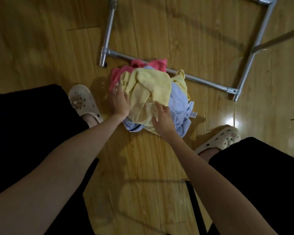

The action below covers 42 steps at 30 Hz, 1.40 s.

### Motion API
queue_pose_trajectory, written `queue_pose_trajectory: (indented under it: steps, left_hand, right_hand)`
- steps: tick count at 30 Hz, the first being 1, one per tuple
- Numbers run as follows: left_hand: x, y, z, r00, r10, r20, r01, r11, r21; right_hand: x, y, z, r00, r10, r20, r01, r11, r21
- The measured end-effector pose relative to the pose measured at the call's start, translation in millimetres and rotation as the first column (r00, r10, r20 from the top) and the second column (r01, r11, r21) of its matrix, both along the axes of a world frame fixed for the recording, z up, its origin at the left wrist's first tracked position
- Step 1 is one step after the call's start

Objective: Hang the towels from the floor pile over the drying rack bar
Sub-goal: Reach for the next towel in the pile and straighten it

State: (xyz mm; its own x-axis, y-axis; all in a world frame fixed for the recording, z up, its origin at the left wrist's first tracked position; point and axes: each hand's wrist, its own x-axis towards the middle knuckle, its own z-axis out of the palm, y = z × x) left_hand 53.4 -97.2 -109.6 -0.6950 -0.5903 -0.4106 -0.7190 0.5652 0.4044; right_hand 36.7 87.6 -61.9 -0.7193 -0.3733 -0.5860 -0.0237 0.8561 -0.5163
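Left hand [118,102] spread flat against the left side of the towel pile [151,97], fingers open. Right hand [162,118] open too, fingertips touching the yellow towel [148,92] on top. Pile lying on the wooden floor [41,48], against the bottom bar of the metal drying rack [202,81].

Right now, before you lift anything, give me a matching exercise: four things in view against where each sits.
Things:
1. yellow towel
2. pink towel
3. left hand
4. right hand

Places:
A. far side of the pile, against the rack's floor bar
B. near edge of the pile
C. top of the pile
D. pile's left side, beside the pink cloth

Pairs: 1-C, 2-A, 3-D, 4-B
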Motion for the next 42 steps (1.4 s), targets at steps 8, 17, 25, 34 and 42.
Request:
queue_pose_trajectory:
  steps: [8, 17, 25, 34, 42]
  left_hand:
    - [-46.9, -45.2, -26.5, 0.938, -0.344, -0.043, 0.343, 0.939, -0.028]
    - [-44.2, -42.0, 3.1, 0.967, -0.222, -0.126, 0.222, 0.975, -0.009]
    - [-14.2, -14.0, 112.4, 0.904, -0.074, -0.420, 0.111, 0.992, 0.063]
    - [17.9, 24.0, 252.8, 0.768, -0.275, -0.578, 0.349, 0.937, 0.017]
    - [44.5, 49.1, 360.2, 0.720, 0.052, -0.692, 0.201, 0.939, 0.280]
  right_hand:
    - [-11.1, -3.7, -15.4, 0.999, -0.023, -0.039, 0.025, 0.999, 0.048]
    - [-15.9, -2.2, -10.2, 0.999, -0.015, 0.028, 0.013, 0.999, 0.052]
    - [-20.6, -14.8, 46.9, 0.994, -0.108, -0.025, 0.105, 0.987, -0.119]
    - [-1.2, 0.9, 137.4, 0.980, -0.063, -0.188, -0.018, 0.915, -0.402]
    - [5.0, 27.3, 226.3, 0.908, -0.112, -0.403, -0.083, 0.896, -0.436]
